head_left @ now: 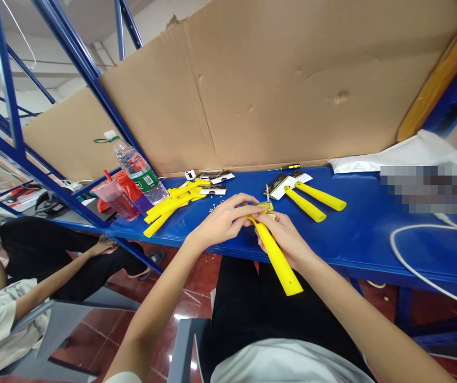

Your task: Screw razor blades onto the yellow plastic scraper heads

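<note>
My right hand [288, 236] is closed around the upper part of a yellow plastic-handled tool [280, 263], whose wide hollow-looking end slants down toward my lap. My left hand [226, 217] meets it at the far end, with fingers closed on the tool's short yellow head. A narrow silvery strip [268, 198] sticks up at that head; what it belongs to is hard to make out. Beyond my hands, two similar yellow handles [312, 205] lie on black-and-white packaging cards [278, 185]. Small light bits [214, 206] are scattered beside my left hand.
The blue table [356, 229] backs onto a cardboard sheet [292, 80]. Left stand a pile of yellow handles [164, 213], a water bottle [141, 170] and a red drink cup [119, 199]. A screwdriver [292, 167] lies at the back, a white cable [407, 266] right. Another person [53, 266] sits left.
</note>
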The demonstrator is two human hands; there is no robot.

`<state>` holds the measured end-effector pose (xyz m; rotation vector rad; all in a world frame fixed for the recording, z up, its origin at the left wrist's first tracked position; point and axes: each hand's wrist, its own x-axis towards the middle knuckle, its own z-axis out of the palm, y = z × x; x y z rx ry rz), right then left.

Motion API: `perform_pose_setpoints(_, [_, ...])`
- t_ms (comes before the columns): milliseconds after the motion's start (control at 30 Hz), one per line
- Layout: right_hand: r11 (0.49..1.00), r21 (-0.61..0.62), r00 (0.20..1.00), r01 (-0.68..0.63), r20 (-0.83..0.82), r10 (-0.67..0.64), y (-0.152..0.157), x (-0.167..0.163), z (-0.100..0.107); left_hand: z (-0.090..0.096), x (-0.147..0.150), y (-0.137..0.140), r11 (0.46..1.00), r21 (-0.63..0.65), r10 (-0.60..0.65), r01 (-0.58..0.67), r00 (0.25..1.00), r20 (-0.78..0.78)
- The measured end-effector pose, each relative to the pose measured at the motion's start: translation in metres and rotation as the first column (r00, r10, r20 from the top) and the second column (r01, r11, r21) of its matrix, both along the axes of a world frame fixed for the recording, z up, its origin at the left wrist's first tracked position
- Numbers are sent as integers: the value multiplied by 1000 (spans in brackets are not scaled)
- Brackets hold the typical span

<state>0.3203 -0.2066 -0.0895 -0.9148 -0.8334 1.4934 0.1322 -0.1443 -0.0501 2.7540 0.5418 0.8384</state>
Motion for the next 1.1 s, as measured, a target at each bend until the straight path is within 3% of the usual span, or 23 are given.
perform_pose_setpoints(333, [1000,-18,1000,9,1,-9,-2,-1,4,-6,-4,3,1000,7,5,-5,1000,8])
perform_pose_setpoints(733, [998,-59,998,-2,55,6,-3,-2,9,-9,-5,6,950,310,38,-34,999,-5])
perform_pose_setpoints(900, [998,-58,996,-22,85,27,-6,-1,13,-8,-6,11,959,283,-34,26,999,23])
perform_pose_setpoints(1100, [997,-64,993,-52,103,58,-6,-1,16,-4,-8,12,954,298,-32,33,999,-10])
